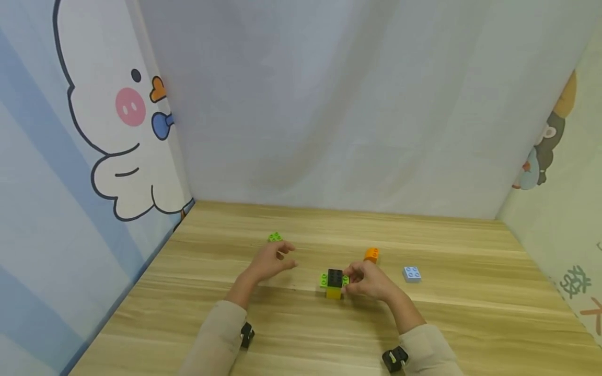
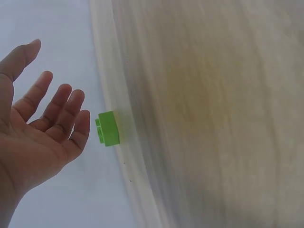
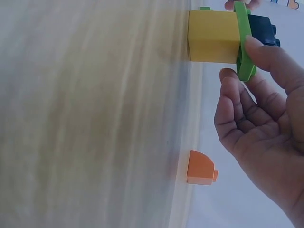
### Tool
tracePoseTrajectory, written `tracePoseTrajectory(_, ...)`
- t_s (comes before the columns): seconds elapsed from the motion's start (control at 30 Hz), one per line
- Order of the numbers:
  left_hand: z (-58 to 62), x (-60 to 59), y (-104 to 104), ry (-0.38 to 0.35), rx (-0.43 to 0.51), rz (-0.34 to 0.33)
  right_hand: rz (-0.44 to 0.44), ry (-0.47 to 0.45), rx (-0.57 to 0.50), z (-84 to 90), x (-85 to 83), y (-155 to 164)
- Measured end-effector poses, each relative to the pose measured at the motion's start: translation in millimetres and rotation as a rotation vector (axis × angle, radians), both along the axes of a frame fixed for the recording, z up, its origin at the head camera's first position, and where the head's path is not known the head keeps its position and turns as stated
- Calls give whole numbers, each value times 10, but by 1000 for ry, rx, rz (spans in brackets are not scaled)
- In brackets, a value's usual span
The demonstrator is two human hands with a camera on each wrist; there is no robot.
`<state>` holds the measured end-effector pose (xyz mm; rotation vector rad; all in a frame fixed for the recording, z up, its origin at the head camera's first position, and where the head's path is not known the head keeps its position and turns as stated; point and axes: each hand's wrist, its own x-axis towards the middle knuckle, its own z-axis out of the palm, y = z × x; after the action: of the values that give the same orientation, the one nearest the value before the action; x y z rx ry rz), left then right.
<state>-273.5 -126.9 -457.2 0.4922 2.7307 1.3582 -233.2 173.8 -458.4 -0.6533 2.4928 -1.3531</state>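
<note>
A small stack of toy bricks stands on the table: a yellow block (image 1: 333, 293) at the bottom, a thin green plate (image 1: 324, 281) across it and a black brick (image 1: 335, 277) on top. My right hand (image 1: 371, 282) pinches the right end of the green plate; the thumb lies against it in the right wrist view. Fingers apart and loosely bent, my left hand (image 1: 269, 262) holds nothing. It is nearest to a green brick (image 1: 275, 237), which shows beside the fingertips in the left wrist view.
Beyond my right hand lies an orange brick (image 1: 371, 255) with one curved side. A light blue brick (image 1: 412, 274) sits farther right on the wooden table (image 1: 291, 334). A pale curtain (image 1: 338, 130) borders the table at the back, with printed cloths on both sides.
</note>
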Motion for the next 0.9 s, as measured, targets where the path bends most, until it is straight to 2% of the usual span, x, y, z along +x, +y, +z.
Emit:
tracePoseTrajectory(0.3, -70, -135, -55, -30, 34, 113, -6, 10, 6, 0, -11, 1)
tracePoseTrajectory(0.5, -103, -220, -86, -15, 59, 167, -3, 15, 1, -10, -15, -2)
tracePoseTrajectory(0.77, -149, -357, -87, 48, 40, 229, -8, 32, 11, 13, -7, 1)
tracePoseTrajectory(0.9, -165, -413, -112, 30, 81, 261, -2, 28, 6, 2, -16, 1)
